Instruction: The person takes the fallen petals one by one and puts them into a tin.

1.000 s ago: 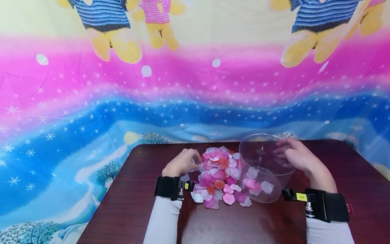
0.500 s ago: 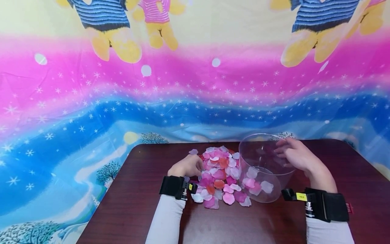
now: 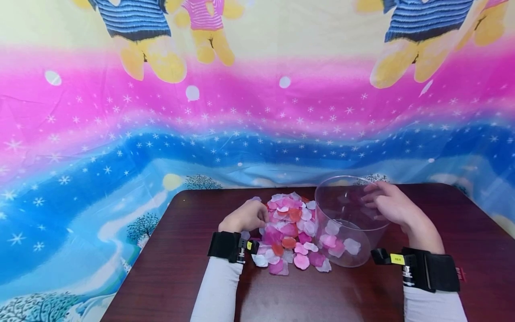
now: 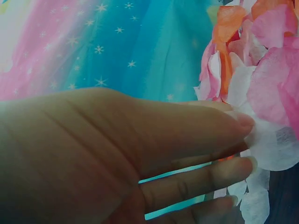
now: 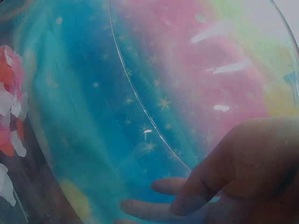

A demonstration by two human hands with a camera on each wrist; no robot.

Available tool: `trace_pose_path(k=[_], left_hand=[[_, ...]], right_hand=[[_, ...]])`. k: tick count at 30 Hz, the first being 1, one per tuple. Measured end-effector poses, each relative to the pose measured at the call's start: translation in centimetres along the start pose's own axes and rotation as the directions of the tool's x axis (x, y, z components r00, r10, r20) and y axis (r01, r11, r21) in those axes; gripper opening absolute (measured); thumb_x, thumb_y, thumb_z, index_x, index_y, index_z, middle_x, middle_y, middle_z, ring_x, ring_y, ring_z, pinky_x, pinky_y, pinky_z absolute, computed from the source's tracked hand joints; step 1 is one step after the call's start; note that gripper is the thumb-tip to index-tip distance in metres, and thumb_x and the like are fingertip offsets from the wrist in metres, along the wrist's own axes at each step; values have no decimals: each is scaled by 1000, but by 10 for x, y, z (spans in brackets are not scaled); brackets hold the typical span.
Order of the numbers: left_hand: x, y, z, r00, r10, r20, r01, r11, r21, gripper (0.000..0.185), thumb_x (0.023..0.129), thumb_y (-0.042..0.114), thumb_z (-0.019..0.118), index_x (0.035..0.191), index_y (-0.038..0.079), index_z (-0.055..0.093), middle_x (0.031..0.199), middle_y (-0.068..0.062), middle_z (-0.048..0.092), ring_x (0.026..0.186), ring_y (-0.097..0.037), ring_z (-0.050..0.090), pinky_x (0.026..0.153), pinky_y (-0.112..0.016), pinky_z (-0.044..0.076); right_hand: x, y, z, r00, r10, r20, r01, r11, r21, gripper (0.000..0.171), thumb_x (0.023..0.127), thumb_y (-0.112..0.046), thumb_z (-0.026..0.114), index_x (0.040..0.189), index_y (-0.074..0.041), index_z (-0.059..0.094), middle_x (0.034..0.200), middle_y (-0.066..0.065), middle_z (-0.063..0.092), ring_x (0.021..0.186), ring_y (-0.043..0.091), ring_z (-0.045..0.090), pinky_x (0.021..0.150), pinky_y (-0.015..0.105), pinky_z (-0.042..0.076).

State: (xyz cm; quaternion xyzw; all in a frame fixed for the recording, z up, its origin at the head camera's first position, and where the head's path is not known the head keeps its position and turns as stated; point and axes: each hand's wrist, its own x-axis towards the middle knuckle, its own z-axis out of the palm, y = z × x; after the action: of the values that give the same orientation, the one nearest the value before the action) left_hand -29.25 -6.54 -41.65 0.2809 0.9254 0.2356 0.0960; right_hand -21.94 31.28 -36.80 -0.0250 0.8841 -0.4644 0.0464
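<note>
My left hand is at the left side of a heap of petals in pink, white and orange. In the left wrist view, thumb and forefinger meet at the edge of a white petal and appear to pinch it; the other fingers extend loosely below. My right hand holds the right rim of a clear plastic tub, its fingers partly seen through the plastic. Which of these fingers lie inside the wall I cannot tell. Several petals show at the tub's bottom.
The dark wooden table has its far edge against a printed cloth backdrop. The tub stands right beside the heap. Both wrists carry black straps with small cameras.
My left hand moved slightly right and nearer along the heap's left side, then shifted a little back. A pale petal behind it came into view, now mostly covered. My right hand and the tub stay still.
</note>
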Motion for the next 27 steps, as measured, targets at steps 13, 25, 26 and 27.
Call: trace_pose_path(k=[13,25,26,27], left_hand=[[-5,1,-14,995,13,-100,-17,999,-46,7,91,2,73,93,9,76,82,2,69,76,-12,63,72,-30,54],[-10,6,-26,947,107,-302,-127,991,-47,9,96,2,69,100,7,75,91,-1,72,85,-13,68,80,-30,56],[-10,8,-27,940,112,-322,-135,990,-50,9,96,3,69,101,8,75,92,-1,72,86,-13,68,80,-29,56],[-10,10,-29,932,120,-341,-146,988,-51,10,97,3,68,101,8,75,92,-2,73,86,-13,69,80,-29,56]], right_hand=[[1,0,0,1000,2,6,-2,1000,-2,49,95,3,29,143,14,32,140,41,48,129,55,50,86,52,57],[3,1,2,1000,-22,15,22,1000,-10,51,95,3,30,144,15,31,139,41,49,129,57,49,86,51,58],[2,2,1,1000,-24,14,24,1000,-15,51,95,3,30,145,15,31,139,41,48,129,57,49,86,51,58],[2,2,0,1000,-26,12,27,999,-19,51,95,3,30,145,15,31,140,41,48,129,57,49,85,50,58]])
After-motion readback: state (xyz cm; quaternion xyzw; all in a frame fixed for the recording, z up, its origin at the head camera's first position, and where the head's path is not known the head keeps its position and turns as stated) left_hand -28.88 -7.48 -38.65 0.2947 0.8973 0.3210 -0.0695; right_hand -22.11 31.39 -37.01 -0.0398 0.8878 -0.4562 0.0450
